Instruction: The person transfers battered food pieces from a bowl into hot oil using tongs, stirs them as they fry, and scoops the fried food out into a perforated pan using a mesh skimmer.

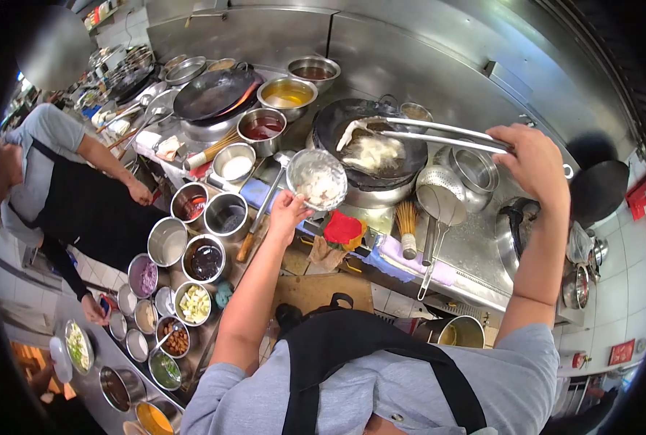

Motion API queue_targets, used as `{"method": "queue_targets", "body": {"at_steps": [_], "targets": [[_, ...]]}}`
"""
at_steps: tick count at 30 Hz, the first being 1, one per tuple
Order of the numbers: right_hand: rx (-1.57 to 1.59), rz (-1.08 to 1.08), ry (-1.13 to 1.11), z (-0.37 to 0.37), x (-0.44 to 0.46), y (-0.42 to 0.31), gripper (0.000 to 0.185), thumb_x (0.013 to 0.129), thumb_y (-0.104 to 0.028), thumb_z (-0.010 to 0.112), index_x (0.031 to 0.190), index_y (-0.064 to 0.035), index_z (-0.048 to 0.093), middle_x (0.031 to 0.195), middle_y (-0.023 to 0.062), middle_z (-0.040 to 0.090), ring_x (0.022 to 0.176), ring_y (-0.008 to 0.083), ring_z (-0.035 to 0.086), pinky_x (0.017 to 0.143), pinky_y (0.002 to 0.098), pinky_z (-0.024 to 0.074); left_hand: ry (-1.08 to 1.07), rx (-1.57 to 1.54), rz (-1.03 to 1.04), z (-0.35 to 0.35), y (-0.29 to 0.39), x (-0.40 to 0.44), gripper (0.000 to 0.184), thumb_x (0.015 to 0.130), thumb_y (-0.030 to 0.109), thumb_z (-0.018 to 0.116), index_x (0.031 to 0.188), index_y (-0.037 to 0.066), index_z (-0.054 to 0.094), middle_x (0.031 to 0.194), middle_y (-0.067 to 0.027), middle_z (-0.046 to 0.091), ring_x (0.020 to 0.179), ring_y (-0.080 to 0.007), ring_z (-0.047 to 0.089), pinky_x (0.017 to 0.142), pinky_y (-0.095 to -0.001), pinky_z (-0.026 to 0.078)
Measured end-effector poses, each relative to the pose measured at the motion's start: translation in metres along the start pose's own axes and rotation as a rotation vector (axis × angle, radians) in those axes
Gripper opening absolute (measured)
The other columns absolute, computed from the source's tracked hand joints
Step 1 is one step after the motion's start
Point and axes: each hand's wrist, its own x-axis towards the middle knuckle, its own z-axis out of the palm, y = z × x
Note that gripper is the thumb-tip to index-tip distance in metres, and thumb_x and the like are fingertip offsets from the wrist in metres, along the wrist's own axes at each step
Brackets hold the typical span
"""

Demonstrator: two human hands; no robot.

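Observation:
My left hand (288,215) grips the rim of a small metal bowl (318,179) with pale, coated pieces in it. The bowl is tilted a little and held near the wok's left side. My right hand (529,156) is closed on the handle end of long metal tongs (446,134). The tongs reach left over a dark wok (402,164), and a pale coated strip (355,134) is at their tips. More pale pieces (375,155) lie in the wok below.
A perforated ladle (440,190) and a bamboo brush (407,230) lie right of the stove front. Bowls of oil (287,94) and red sauce (262,127) stand left of the wok. Several ingredient pots line the left counter, where a co-worker in a black apron (83,210) stands.

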Motion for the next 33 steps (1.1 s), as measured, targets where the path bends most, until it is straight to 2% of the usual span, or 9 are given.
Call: {"method": "queue_targets", "body": {"at_steps": [5,9,12,15,20,22,27,29,33], "targets": [[-0.001,0.129,-0.094,0.057,0.055,0.003,0.032,0.073,-0.021,0.068,0.105,-0.0190,0.064,0.097,0.0086,0.065,0.093,0.0277,0.060,0.078,0.0395,0.0482,0.073,0.029,-0.051,-0.034,0.001,-0.019,0.012,0.087,0.008,0.054,0.084,0.008,0.043,0.093,-0.0053,0.057,0.076,-0.0171,0.061,0.064,-0.0277,0.052],[0.008,0.149,-0.280,0.135,0.118,-0.011,0.034,0.070,-0.022,0.071,0.104,-0.0196,0.065,0.101,0.0082,0.065,0.094,0.0284,0.062,0.078,0.0411,0.0498,0.138,0.060,-0.081,-0.068,0.004,-0.031,0.011,0.087,0.008,0.054,0.085,0.009,0.043,0.093,-0.0058,0.058,0.074,-0.0175,0.062,0.062,-0.0265,0.052],[-0.020,0.188,-0.405,0.197,0.159,-0.020,0.040,0.070,-0.027,0.073,0.107,-0.0157,0.064,0.109,0.0088,0.062,0.101,0.0280,0.059,0.083,0.0390,0.0488,0.170,0.063,-0.083,-0.085,0.009,-0.037,0.011,0.088,0.009,0.054,0.085,0.009,0.043,0.090,-0.0061,0.058,0.073,-0.0174,0.062,0.060,-0.0259,0.053],[0.045,0.345,-0.471,0.235,0.175,-0.011,0.045,0.070,-0.029,0.072,0.107,-0.0042,0.062,0.112,0.0148,0.060,0.104,0.0328,0.057,0.085,0.0401,0.0480,0.200,0.053,-0.087,-0.091,0.021,-0.047,0.010,0.089,0.011,0.052,0.085,0.010,0.043,0.091,-0.0063,0.058,0.074,-0.0163,0.062,0.061,-0.0258,0.053],[0.005,0.439,-0.371,0.226,0.172,0.022,0.036,0.077,-0.028,0.063,0.105,-0.0058,0.062,0.111,0.0152,0.060,0.104,0.0331,0.057,0.086,0.0417,0.0470,0.222,0.044,-0.089,-0.098,0.029,-0.049,0.011,0.089,0.011,0.052,0.085,0.009,0.043,0.093,-0.0069,0.058,0.076,-0.0164,0.061,0.064,-0.0267,0.053],[-0.010,0.388,-0.282,0.190,0.154,0.020,0.037,0.078,-0.027,0.062,0.112,-0.0110,0.060,0.111,0.0133,0.061,0.104,0.0306,0.057,0.086,0.0427,0.0467,0.206,0.029,-0.061,-0.098,0.028,-0.045,0.012,0.089,0.011,0.053,0.084,0.009,0.043,0.092,-0.0062,0.058,0.078,-0.0165,0.061,0.066,-0.0281,0.053],[0.074,0.288,-0.158,0.086,0.085,-0.032,0.031,0.081,-0.024,0.060,0.110,-0.0143,0.060,0.107,0.0098,0.062,0.099,0.0297,0.059,0.081,0.0406,0.0474,0.149,-0.017,0.027,-0.079,0.020,-0.024,0.012,0.089,0.009,0.054,0.084,0.009,0.043,0.095,-0.0058,0.058,0.081,-0.0169,0.060,0.070,-0.0300,0.053],[0.070,0.042,-0.104,0.067,0.059,-0.048,0.031,0.079,-0.023,0.062,0.109,-0.0150,0.061,0.102,0.0098,0.062,0.093,0.0310,0.059,0.078,0.0416,0.0475,0.122,0.019,0.064,-0.068,0.018,-0.015,0.011,0.089,0.006,0.053,0.084,0.010,0.043,0.098,-0.0061,0.058,0.084,-0.0175,0.060,0.073,-0.0317,0.053],[-0.016,-0.168,-0.151,0.055,0.022,-0.077,0.034,0.075,-0.022,0.066,0.107,-0.0138,0.060,0.092,0.0098,0.060,0.085,0.0297,0.061,0.071,0.0408,0.0486,0.084,0.059,0.176,-0.040,0.008,0.005,0.016,0.088,0.007,0.055,0.080,0.009,0.042,0.103,-0.0037,0.053,0.082,-0.0133,0.058,0.069,-0.0290,0.054]]}}
